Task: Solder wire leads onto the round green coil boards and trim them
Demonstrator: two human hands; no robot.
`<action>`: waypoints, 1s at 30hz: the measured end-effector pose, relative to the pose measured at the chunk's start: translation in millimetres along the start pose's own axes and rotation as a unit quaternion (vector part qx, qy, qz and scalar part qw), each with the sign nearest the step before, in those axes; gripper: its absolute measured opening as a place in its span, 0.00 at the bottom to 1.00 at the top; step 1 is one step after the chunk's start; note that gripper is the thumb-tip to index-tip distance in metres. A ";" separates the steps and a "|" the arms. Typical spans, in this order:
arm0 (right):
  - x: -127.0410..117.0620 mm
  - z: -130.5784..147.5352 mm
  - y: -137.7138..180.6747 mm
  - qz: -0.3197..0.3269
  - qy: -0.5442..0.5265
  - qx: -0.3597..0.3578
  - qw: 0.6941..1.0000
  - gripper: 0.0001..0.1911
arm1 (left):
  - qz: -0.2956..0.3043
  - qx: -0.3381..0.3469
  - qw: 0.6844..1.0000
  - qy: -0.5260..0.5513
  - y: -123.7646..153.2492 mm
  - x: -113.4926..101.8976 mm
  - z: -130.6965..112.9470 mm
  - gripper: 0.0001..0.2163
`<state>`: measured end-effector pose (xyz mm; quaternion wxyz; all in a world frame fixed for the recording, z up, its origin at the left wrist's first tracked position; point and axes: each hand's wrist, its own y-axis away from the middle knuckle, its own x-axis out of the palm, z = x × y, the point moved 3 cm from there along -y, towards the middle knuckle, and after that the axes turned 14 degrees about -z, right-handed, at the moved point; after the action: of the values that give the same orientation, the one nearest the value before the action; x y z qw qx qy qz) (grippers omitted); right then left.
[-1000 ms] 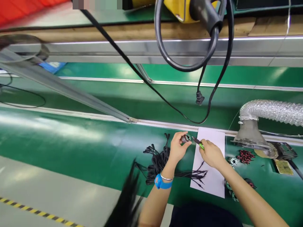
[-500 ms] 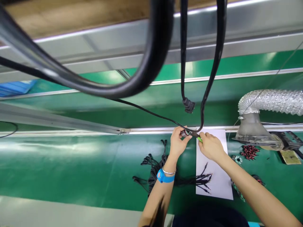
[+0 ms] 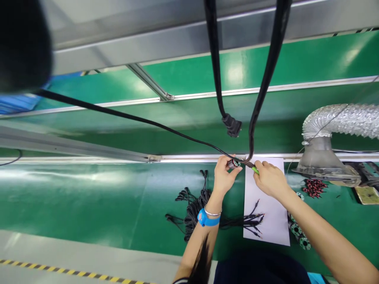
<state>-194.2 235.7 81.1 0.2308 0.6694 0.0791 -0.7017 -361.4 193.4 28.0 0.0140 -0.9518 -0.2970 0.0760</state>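
My left hand (image 3: 224, 176) is closed round a small motor stator (image 3: 235, 162), a metal-sided cylinder with a green, toothed end. Just right of it, my right hand (image 3: 271, 177) grips a green-handled tool (image 3: 255, 170) whose dark head points at the stator. The fist and a hanging black cable partly hide that tool, so its exact kind is unclear. Below my left hand lies a bundle of black cables (image 3: 194, 213) with plugs. Their stripped ends (image 3: 253, 223) rest on a white sheet of paper (image 3: 274, 232). More stators (image 3: 299, 232) stand beside the sheet, near my right forearm.
Black cables (image 3: 268, 79) hang close in front, one ending in a plug (image 3: 232, 125). At right stand a fume hood (image 3: 318, 157) with a silver duct (image 3: 343, 120), a pile of small red-and-black parts (image 3: 315, 188) and a yellow sponge (image 3: 367, 195). A metal rail (image 3: 195, 158) edges the green bench.
The view has shifted, and the large near cable has swung to the upper left. My right hand and the green-handled tool have drawn slightly right, away from the stator. The left hand keeps its hold.
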 end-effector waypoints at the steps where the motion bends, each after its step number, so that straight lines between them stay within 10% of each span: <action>1: -0.4 0.1 0.1 0.000 0.000 -0.003 1.000 0.11 | 0.000 0.000 1.000 0.001 0.3 -0.1 -0.4 0.20; 30: -3.4 8.6 -4.7 0.028 -0.046 -0.021 0.998 0.16 | -0.022 -0.024 0.999 -0.029 5.2 0.5 -0.3 0.21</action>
<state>-204.0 237.0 84.3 0.2681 0.6334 0.0647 -0.7231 -358.1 189.4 27.9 -0.0153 -0.9423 -0.3202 0.0962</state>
